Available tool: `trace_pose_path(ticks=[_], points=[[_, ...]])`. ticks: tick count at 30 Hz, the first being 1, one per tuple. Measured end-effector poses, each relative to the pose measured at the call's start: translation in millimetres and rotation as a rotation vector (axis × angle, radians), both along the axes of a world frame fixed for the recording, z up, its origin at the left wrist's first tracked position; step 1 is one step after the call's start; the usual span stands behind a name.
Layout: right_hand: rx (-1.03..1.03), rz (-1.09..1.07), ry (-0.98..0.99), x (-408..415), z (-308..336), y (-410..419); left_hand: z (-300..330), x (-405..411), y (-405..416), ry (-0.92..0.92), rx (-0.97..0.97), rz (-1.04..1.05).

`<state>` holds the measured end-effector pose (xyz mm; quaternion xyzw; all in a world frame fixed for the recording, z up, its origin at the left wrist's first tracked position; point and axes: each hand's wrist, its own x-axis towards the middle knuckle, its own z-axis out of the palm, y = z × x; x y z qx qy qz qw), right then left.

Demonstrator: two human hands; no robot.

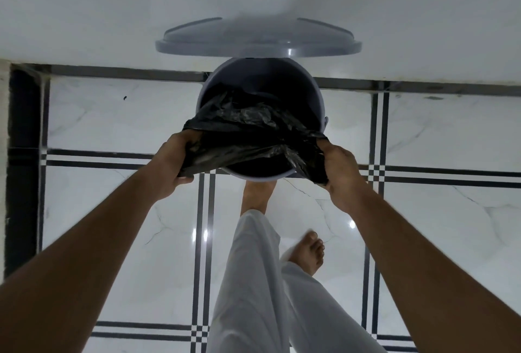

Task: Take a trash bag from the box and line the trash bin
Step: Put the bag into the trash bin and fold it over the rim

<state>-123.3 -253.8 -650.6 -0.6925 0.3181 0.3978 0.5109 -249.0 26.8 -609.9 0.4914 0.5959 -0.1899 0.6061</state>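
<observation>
Bare forearms reach forward from the lower corners. Left hand (176, 163) is closed on the black trash bag (248, 130) at the bin's 8 o'clock edge; right hand (342, 172) is closed on it at 4 o'clock. Bag is stretched across the near rim of the grey trash bin (262, 73), partly inside. Lid (258, 42) stands raised at 12 o'clock against the white wall (112, 0). One bare foot (258, 194) touches the bin's base on the tiled floor (112, 127).
</observation>
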Motion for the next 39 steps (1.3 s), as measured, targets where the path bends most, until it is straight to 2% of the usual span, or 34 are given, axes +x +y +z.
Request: trace_pose_path(ticks=[23,29,33,36,39], points=[[0.009,0.043,0.091,-26,37,-6,52,3,-10,-0.077,0.001,0.022],[0.062,-0.123,0.033,-17,35,-7,52,11,0,-0.080,-0.021,-0.020],[0.213,-0.170,0.077,-7,33,-21,45,10,12,-0.156,-0.148,0.065],[0.221,-0.115,0.059,-7,34,-27,38,0,19,-0.286,-0.310,0.282],[0.240,-0.124,0.071,-9,31,-30,31,-8,22,-0.344,-0.356,0.421]])
